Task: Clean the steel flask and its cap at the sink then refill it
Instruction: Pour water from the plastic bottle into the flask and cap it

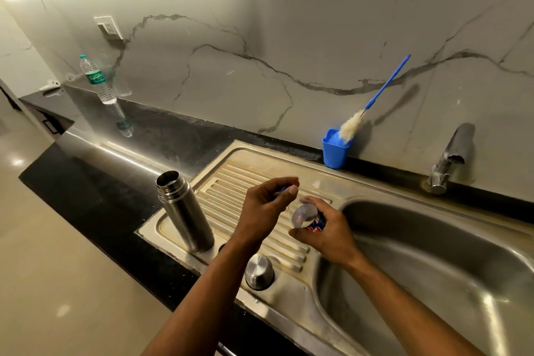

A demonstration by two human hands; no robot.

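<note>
Steel flask [185,212], a tall cylindrical stainless bottle with its threaded mouth uncovered, is standing upright at the nine o'clock edge of the ribbed steel draining board [231,179]. Its domed steel cap [259,272] is sitting on the same board toward six o'clock of the flask's base, near the left forearm.

At three o'clock of the flask both hands are hovering over the ribs. The right hand [325,233] is curling its fingers round a small container with a red and blue label [309,218] whose round shiny end is facing the camera (what it contains I cannot tell). The left hand [265,208] is pinching something small and blue between thumb and fingertips just at eleven o'clock of that container; the item is blurred and mostly hidden.

Further out, at four o'clock, the stainless sink basin [450,277] is lying beside the draining board. At one o'clock of the hands a blue plastic cup [335,150] is standing against the marble wall, holding a blue-handled bottle brush with pale bristles [372,101] that is leaning on the wall. A chrome tap [450,156] is projecting at two o'clock. Toward eleven o'clock a clear plastic water bottle with a green label [98,79] is standing on the dark countertop [95,196].
</note>
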